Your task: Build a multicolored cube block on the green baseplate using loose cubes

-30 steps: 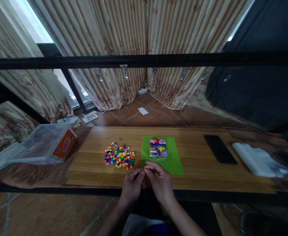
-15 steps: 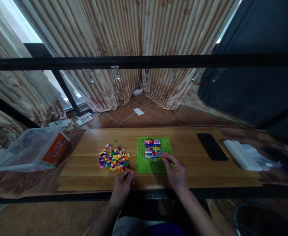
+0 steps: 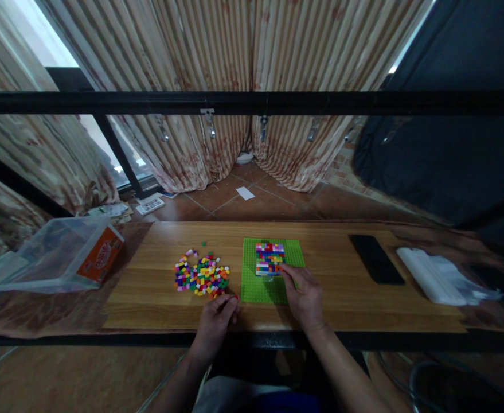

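A block of small multicoloured toy bricks (image 3: 269, 255) is built up on the green baseplate (image 3: 260, 291). My right hand (image 3: 305, 295) reaches over the plate from the right, thumb and finger pinched at the block's lower right corner. An orange toy brick shows at those fingertips, partly covered by them. My left hand (image 3: 216, 315) rests at the table's near side, left of the plate, its fingers closed on a small red toy brick (image 3: 236, 297). Just beyond it spreads a loose pile of mixed-colour bricks (image 3: 202, 275).
The wooden table (image 3: 329, 252) carries a black phone (image 3: 376, 259) at the right. Farther right lies a white package (image 3: 430, 276) with clear plastic. At the left stands a clear plastic box (image 3: 58, 252) with an orange label. A black rail (image 3: 234, 103) crosses beyond the table.
My right hand has moved slightly left and away from me, onto the block's lower right corner. My left hand stays nearly still. The whole view has shifted a little.
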A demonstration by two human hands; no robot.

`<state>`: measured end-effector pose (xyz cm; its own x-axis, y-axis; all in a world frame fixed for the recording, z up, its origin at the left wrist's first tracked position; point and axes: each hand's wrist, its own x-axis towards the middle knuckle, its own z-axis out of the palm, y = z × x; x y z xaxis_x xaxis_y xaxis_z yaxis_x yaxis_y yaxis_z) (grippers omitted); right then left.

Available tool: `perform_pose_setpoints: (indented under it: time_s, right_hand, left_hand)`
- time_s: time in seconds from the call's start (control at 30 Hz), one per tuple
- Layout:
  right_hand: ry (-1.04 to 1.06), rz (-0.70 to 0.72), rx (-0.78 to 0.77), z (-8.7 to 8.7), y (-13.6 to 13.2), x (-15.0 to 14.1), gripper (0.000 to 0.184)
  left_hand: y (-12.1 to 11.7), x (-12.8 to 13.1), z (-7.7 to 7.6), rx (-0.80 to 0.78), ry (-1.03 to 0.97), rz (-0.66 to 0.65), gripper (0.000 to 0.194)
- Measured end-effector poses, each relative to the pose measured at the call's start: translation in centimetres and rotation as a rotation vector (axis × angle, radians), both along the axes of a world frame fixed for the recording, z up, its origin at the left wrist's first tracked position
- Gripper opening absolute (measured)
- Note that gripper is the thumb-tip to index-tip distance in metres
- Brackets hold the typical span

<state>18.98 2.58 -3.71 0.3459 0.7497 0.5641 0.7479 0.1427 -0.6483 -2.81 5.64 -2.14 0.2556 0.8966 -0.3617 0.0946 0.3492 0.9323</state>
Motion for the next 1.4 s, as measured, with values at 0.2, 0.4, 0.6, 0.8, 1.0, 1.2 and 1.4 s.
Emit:
perform_pose_setpoints:
  time_s: [0.2,0.4,0.6,0.8,1.0,1.2,1.4]
  right_hand:
    - [0.099,-0.01,0.034,-0.5,0.3,-0.1,0.019]
    - [0.137,-0.027,-0.004,-1.0,0.5,0.0,0.019]
    - [0.091,-0.036,-0.021,-0.9,0.5,-0.2,0.02]
    - [0.103,-0.06,-0.016,-0.9,0.2,-0.3,0.019]
    - [0.176,-0.149,-0.02,0.1,0.2,0.0,0.022]
    - [0.154,-0.167,-0.065,0.3,1.7,0.0,0.029]
    - [0.223,-0.174,-0.061,-0.9,2.2,-0.3,0.03]
  left_hand:
    - [0.1,0.0,-0.2,0.03,0.0,-0.016,0.037]
    - [0.2,0.1,0.2,0.018,-0.01,-0.015,0.037]
    - [0.1,0.0,0.2,0.012,-0.003,-0.025,0.035]
    - [0.0,0.0,0.5,0.028,-0.011,-0.032,0.035]
    - [0.0,0.1,0.3,0.011,-0.03,-0.024,0.036]
    - [0.1,0.0,0.1,0.017,-0.015,-0.041,0.036]
    - [0.0,0.0,0.6,0.022,0.007,-0.07,0.035]
